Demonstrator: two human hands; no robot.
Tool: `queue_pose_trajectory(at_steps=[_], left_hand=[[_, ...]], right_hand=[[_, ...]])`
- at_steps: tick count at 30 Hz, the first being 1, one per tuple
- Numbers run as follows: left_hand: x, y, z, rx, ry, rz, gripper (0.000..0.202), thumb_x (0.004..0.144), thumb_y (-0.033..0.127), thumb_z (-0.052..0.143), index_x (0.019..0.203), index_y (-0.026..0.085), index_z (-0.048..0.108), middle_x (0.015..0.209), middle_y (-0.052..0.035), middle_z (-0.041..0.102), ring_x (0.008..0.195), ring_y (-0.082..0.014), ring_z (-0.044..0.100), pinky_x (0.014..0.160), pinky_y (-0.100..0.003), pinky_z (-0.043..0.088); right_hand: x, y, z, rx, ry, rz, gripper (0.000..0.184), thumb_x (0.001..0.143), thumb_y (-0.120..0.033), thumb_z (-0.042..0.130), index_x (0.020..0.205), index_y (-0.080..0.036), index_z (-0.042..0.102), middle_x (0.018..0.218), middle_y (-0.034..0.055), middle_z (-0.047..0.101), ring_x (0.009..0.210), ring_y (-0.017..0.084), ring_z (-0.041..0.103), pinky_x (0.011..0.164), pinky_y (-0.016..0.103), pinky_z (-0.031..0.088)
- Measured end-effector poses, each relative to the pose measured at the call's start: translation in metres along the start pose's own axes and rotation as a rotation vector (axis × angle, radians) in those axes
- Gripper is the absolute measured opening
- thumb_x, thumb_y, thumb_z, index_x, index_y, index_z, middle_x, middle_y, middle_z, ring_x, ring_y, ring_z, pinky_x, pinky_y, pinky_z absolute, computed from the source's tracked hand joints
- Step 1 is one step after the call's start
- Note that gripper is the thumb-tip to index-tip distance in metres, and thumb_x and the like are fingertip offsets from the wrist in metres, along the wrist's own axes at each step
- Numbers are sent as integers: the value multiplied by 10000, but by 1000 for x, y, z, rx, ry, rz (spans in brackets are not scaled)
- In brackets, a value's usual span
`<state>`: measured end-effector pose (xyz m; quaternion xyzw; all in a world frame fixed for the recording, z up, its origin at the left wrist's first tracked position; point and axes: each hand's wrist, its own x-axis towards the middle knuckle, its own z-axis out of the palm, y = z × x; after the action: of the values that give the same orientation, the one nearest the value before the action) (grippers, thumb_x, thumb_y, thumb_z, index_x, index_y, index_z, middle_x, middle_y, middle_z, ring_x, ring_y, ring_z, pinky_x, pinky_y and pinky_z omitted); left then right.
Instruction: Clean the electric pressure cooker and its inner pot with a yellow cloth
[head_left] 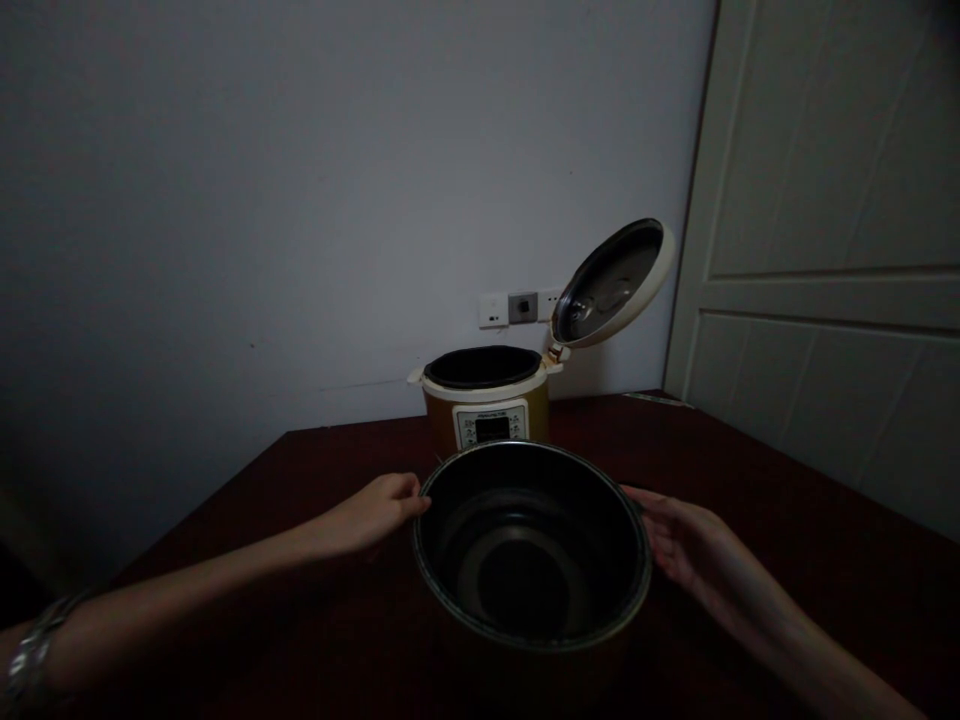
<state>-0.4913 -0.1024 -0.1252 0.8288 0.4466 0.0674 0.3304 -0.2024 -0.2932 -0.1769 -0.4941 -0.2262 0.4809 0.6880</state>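
Observation:
A dark, empty inner pot (531,545) with a metal rim is in front of me above the dark red table (765,470). My left hand (375,512) grips its left rim with curled fingers. My right hand (686,545) lies against the pot's right side, fingers extended along the wall. Behind the pot stands a gold and white rice cooker (487,405). Its lid (611,282) is swung up to the right and its cavity is open. A control panel faces me.
A white wall rises behind the table, with a socket strip (519,307) just above the cooker. A pale panelled door (825,250) stands at the right. The room is dim. A metal bracelet (30,650) is on my left wrist.

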Motion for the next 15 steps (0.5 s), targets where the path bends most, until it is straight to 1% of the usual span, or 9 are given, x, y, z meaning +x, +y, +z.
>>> queue_pose_trajectory(at_steps=[3, 5, 10, 15], left_hand=[[1, 0, 2, -23, -21, -30, 274, 771, 471, 492, 756, 198, 497, 650, 19, 489, 475, -110, 451, 416, -242, 334], [3, 0, 4, -33, -29, -26, 281, 767, 478, 498, 746, 198, 486, 640, 25, 482, 458, -104, 437, 404, -238, 328], [5, -1, 6, -21, -31, -29, 267, 772, 461, 500, 747, 196, 479, 664, 19, 475, 480, -109, 460, 379, -230, 339], [1, -2, 11, -81, -64, -44, 283, 780, 482, 492, 784, 203, 452, 675, 33, 455, 460, -97, 445, 337, -213, 317]], right_hand=[[3, 2, -3, 36, 5, 21, 255, 704, -224, 669, 945, -143, 679, 736, 62, 695, 572, 128, 616, 514, 213, 499], [5, 4, -4, 39, 1, 21, 268, 704, -236, 672, 955, -144, 679, 736, 65, 696, 569, 130, 614, 500, 213, 492], [5, 4, -5, 20, 2, 23, 304, 700, -257, 667, 982, -145, 670, 733, 67, 696, 557, 135, 608, 476, 219, 475], [1, 6, -3, -1, 12, 19, 366, 688, -252, 669, 1036, -143, 644, 724, 57, 690, 553, 135, 603, 467, 215, 466]])
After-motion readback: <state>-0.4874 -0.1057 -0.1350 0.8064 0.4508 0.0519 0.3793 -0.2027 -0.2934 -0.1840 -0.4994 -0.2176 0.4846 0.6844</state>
